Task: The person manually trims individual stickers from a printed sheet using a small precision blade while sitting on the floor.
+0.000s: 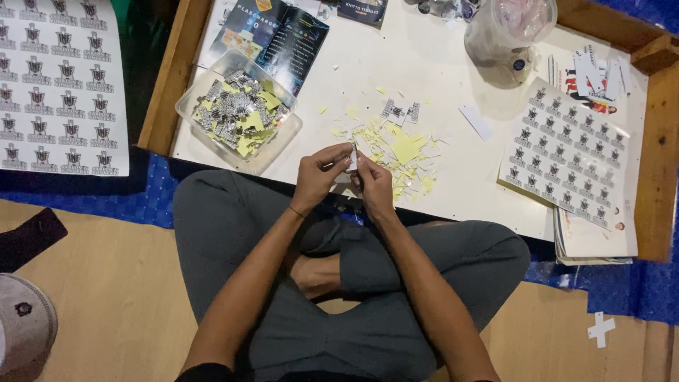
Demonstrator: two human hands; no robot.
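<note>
My left hand (320,173) and my right hand (371,182) meet over the near edge of a low white table (438,78). Between the fingertips of both is a small white sticker piece (351,155). Just beyond the hands lies a scatter of yellow backing scraps (399,152), with two small cut stickers (399,112) further back. A clear plastic tray (283,141) at the left holds several cut stickers and yellow scraps. My crossed legs in grey trousers (233,219) are below the hands.
A sticker sheet (566,152) lies at the table's right on a stack of paper. Another sticker sheet (60,85) rests on the floor at the left. A clear jar (506,32) and a dark booklet (283,39) stand at the back. The table has a wooden frame (654,155).
</note>
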